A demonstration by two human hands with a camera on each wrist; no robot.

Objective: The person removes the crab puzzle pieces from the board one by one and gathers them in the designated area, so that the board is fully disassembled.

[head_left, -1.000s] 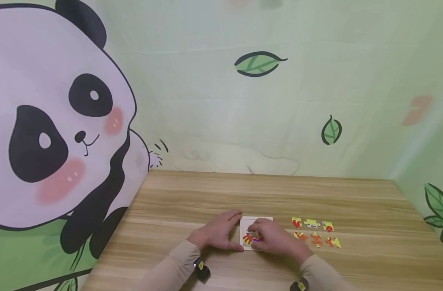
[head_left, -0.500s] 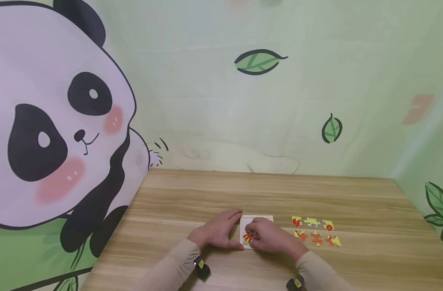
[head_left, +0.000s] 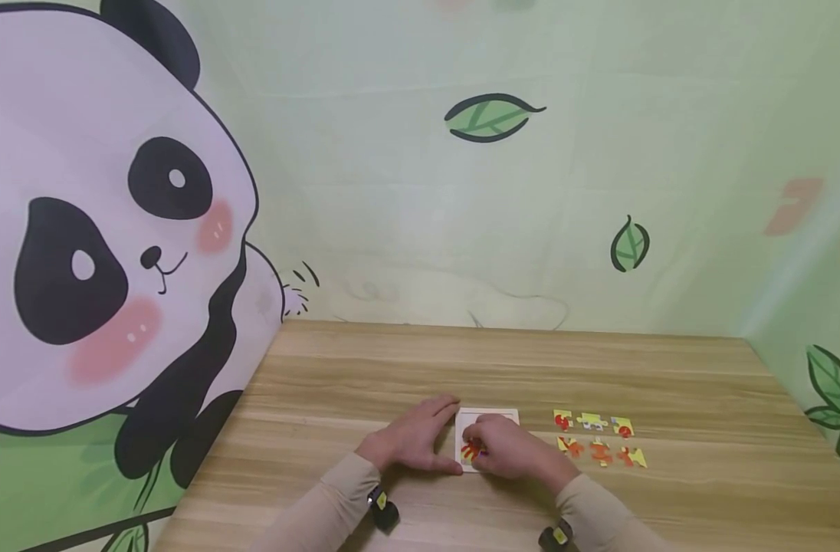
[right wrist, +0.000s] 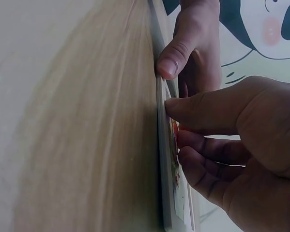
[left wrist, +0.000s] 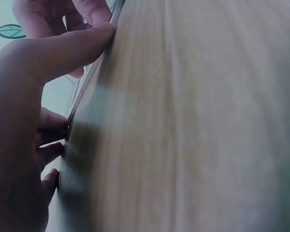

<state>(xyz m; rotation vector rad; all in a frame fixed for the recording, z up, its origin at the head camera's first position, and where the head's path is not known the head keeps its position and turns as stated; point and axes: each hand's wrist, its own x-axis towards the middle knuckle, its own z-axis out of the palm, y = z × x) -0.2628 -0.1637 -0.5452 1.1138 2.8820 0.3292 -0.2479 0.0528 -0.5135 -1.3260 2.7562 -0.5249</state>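
A small square puzzle tray (head_left: 490, 412) with a pale rim lies on the table, some red and yellow pieces (head_left: 471, 451) in its near part. Along the tray's left side is my left hand (head_left: 420, 437), thumb at the near corner and fingers reaching the far corner. My right hand (head_left: 513, 448) is over the tray, its fingers curled and holding a puzzle piece (right wrist: 175, 128) down in it, mostly hidden by the fingers. In the right wrist view the right thumb (right wrist: 203, 113) presses by the tray's near rim, close to the left thumb (right wrist: 171, 63).
Right of the tray, several loose puzzle pieces (head_left: 600, 452) lie in two rows on the wooden table (head_left: 365, 368). Behind the table hangs a pale green backdrop (head_left: 406, 192) with a panda (head_left: 116, 230) and leaves. Each wrist wears a small black camera (head_left: 384, 512).
The right hand has shifted slightly left over the tray, its fingertips now closer to the red part. My left hand and the loose pieces stay in place.
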